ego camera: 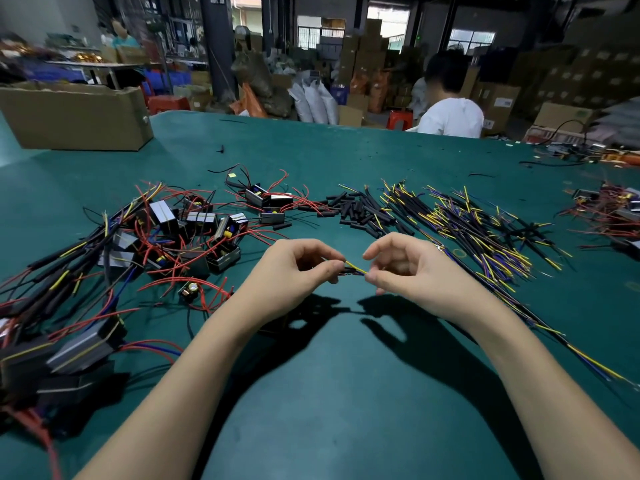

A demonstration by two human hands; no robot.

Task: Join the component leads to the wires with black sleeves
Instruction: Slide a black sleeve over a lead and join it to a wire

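Above the green table (346,393), the left hand (294,271) pinches a short black sleeve (348,270) between thumb and forefinger; the right hand (408,268) pinches the yellow wire (355,267) running out of it, though whether a second lead sits inside is hard to tell; left of the hands lies a tangle of components (194,226) with red leads; beyond, a heap of loose black sleeves (360,211); to its right, a spread of sleeved yellow and blue wires (467,223); farther off, a cardboard box (76,116) and a person in a white shirt (450,116).
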